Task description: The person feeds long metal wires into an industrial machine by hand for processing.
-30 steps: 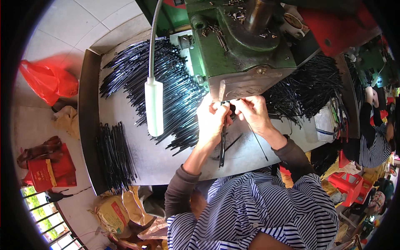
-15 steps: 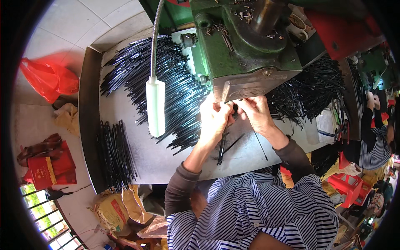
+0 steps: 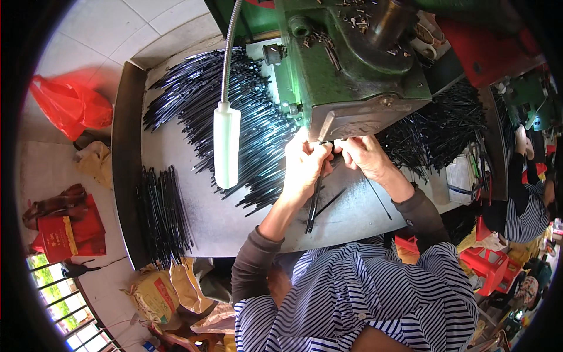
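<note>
Worktop (image 3: 193,223): grey, rimmed on the left edge, so loose stock stays on.
Press (image 3: 352,64): green, heavy, set at the far side; front plate overhangs just above both hands, so work is fed in at arm's reach.
Left pile (image 3: 234,117): black rods fanned over the worktop left of the press, touching its base; seemingly stock within easy reach of the left hand.
Right pile (image 3: 446,129): more black rods heaped right of the press, kept apart from the left pile.
Bundle (image 3: 161,214): rods laid parallel near the worktop's left rim, well apart from the hands.
Lamp (image 3: 226,145): white head on a bent gooseneck, hanging over the left pile, turned toward the work spot.
Left hand (image 3: 305,164): closed around a few rods (image 3: 314,202), upper ends up under the press plate, lower ends trailing toward the body.
Right hand (image 3: 365,154): fingertips pinched at the same spot, just beside the left hand; what is pinched too small to tell.
</note>
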`<state>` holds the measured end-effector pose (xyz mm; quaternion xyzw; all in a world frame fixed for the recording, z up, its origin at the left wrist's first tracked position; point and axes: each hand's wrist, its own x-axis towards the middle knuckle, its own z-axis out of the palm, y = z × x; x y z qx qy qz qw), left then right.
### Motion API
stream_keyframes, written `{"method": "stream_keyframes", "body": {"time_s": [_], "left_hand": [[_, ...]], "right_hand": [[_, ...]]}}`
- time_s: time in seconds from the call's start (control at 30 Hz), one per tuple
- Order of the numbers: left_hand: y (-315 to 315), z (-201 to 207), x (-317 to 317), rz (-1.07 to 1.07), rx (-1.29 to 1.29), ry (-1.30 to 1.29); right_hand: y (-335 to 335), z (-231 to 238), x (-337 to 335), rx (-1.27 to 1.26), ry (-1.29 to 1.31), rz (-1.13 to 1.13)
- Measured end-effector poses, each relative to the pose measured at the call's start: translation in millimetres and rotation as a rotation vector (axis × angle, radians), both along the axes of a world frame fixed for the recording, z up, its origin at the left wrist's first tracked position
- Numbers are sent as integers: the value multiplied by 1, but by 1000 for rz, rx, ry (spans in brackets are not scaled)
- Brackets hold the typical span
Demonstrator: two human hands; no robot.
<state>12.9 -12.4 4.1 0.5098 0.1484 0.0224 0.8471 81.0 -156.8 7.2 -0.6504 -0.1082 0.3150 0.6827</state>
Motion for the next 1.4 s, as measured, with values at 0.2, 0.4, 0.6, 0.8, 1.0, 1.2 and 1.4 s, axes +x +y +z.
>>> {"method": "stream_keyframes", "body": {"time_s": [0.2, 0.4, 0.6, 0.8, 1.0, 1.2, 1.4], "left_hand": [[6, 1, -2, -16, 10, 37], [-2, 2, 1, 35, -4, 9], [-3, 5, 11, 121, 39, -20], [-6, 4, 15, 141, 84, 1], [-14, 7, 10, 151, 79, 60], [-10, 7, 10, 185, 92, 0], [-12, 3, 10, 193, 86, 7]], "right_hand": [[-9, 16, 6, -216, -17, 225], [-15, 8, -26, -136, 70, 282], [-9, 20, -15, -139, -3, 276], [-9, 20, -13, -196, -20, 265], [-13, 17, -14, -232, -54, 246], [-9, 22, -12, -252, -79, 267], [-7, 23, -13, -266, -85, 243]]}}
